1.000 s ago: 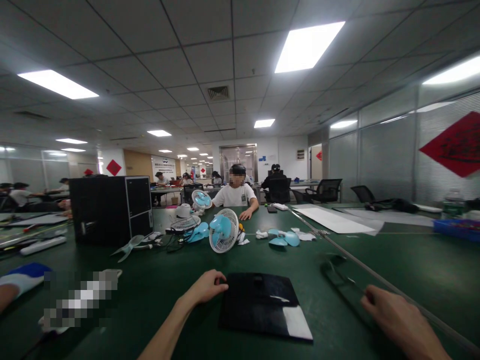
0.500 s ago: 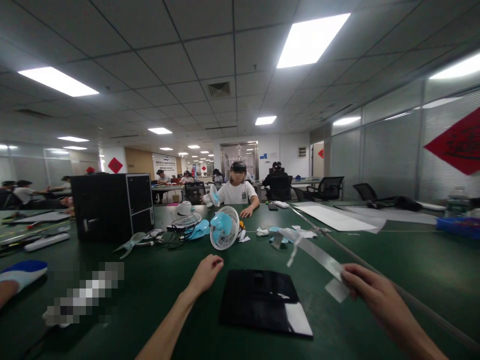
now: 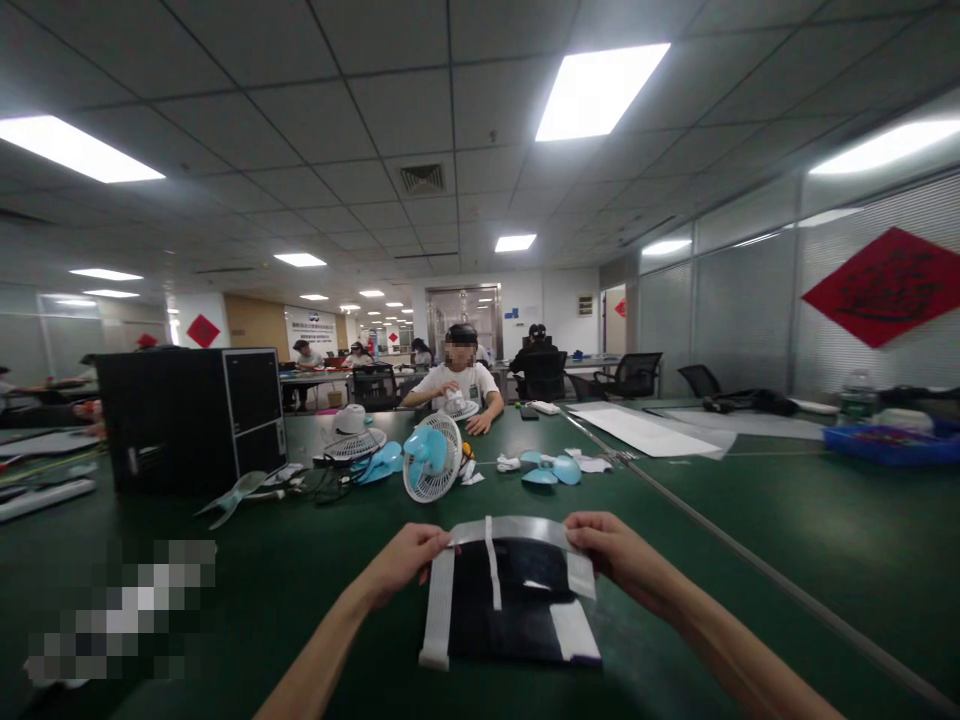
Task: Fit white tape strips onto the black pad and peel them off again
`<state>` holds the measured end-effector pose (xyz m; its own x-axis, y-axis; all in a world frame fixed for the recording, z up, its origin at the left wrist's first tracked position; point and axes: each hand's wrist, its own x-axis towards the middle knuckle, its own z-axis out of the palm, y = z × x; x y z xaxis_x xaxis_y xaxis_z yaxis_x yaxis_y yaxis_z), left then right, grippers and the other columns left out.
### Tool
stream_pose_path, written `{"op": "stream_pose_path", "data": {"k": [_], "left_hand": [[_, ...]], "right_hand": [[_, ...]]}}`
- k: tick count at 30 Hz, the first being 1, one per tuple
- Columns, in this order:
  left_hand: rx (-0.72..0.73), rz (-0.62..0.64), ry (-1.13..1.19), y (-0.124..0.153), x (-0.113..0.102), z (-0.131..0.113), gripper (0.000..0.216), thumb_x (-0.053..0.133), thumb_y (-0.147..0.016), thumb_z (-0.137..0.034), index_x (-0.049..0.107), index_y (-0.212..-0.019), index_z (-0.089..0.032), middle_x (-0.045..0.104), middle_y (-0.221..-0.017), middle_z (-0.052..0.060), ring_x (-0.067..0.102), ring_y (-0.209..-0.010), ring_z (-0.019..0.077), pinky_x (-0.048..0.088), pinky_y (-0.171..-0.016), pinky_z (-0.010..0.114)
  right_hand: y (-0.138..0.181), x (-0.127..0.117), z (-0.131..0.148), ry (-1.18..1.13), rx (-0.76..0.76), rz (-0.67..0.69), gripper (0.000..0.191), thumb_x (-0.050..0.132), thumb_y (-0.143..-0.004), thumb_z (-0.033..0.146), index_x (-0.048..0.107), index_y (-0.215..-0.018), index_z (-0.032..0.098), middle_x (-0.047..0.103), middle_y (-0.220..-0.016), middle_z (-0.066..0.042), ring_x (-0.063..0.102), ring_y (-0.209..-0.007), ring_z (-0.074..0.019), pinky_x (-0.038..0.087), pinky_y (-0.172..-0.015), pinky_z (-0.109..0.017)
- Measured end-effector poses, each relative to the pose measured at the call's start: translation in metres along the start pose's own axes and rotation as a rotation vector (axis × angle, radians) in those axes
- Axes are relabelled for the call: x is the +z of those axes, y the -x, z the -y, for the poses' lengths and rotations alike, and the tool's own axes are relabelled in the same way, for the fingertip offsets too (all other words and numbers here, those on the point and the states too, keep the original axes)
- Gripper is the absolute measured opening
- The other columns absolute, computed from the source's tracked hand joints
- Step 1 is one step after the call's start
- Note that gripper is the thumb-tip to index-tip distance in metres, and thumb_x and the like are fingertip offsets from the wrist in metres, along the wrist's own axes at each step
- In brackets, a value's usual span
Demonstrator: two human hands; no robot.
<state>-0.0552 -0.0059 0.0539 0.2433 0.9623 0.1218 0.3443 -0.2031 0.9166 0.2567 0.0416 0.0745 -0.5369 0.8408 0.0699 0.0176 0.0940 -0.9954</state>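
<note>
Stretched between my two hands is a pale flat ribbon cable (image 3: 517,532). My left hand (image 3: 409,556) pinches its left bend, from which a ribbed length hangs down to a thicker white end. Its right bend is pinched in my right hand (image 3: 619,550), with a short tail dropping below the fingers. A narrow white strip hangs from the middle of the cable. Behind and below it, a glossy black panel (image 3: 517,635) lies flat on the green table (image 3: 697,640), partly covered by the cable. A bright white patch shows on the panel's right corner.
Beyond the panel stand a small white fan with blue blades (image 3: 433,458), a loose blue fan blade (image 3: 551,470) and tangled cables. A black computer case (image 3: 169,430) is at left. White sheets (image 3: 645,430) and a blue tray (image 3: 892,445) lie right. A person (image 3: 457,385) sits opposite.
My right hand has brought the ribbon cable left, over the black panel. My left hand, earlier beside the panel, now grips the cable's other side. The person opposite has lowered a fan part.
</note>
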Motion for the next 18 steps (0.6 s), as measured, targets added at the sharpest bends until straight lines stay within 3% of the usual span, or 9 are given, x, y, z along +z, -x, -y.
{"op": "stream_pose_path", "data": {"k": [5,9,13,18], "left_hand": [[-0.115,0.002,0.071,0.002,0.000,0.000,0.042,0.066,-0.068,-0.053,0.062,-0.078,-0.012,0.049,-0.063,-0.005,0.042,-0.053,0.0056,0.028,-0.045,0.019],[-0.260,0.116,0.110,0.004,0.000,0.004,0.034,0.071,-0.062,-0.039,0.061,-0.082,-0.014,0.052,-0.063,-0.006,0.045,-0.050,0.0054,0.032,-0.044,0.018],[-0.339,0.197,0.029,0.005,0.003,0.007,0.031,0.070,-0.061,-0.040,0.062,-0.072,-0.013,0.052,-0.053,-0.005,0.044,-0.044,0.0055,0.037,-0.045,0.021],[-0.415,0.202,-0.028,0.006,0.008,0.005,0.035,0.074,-0.057,-0.044,0.061,-0.066,-0.013,0.056,-0.051,-0.004,0.050,-0.045,0.0074,0.041,-0.048,0.023]], "right_hand": [[0.003,0.001,-0.016,0.000,0.053,-0.008,0.018,0.062,-0.071,0.031,0.062,-0.075,0.014,0.056,-0.063,0.003,0.046,-0.054,-0.0083,0.032,-0.051,-0.021],[0.007,-0.005,-0.028,0.088,0.140,-0.011,0.016,0.061,-0.070,0.026,0.064,-0.077,0.013,0.059,-0.066,0.001,0.050,-0.056,-0.0088,0.032,-0.050,-0.020],[0.008,-0.009,-0.036,0.239,0.244,0.005,0.010,0.059,-0.064,0.020,0.063,-0.072,0.013,0.054,-0.057,0.003,0.045,-0.050,-0.0073,0.028,-0.045,-0.019],[0.009,-0.011,-0.039,0.363,0.263,0.006,0.010,0.056,-0.064,0.018,0.063,-0.069,0.014,0.055,-0.057,0.003,0.047,-0.051,-0.0071,0.031,-0.046,-0.018]]}}
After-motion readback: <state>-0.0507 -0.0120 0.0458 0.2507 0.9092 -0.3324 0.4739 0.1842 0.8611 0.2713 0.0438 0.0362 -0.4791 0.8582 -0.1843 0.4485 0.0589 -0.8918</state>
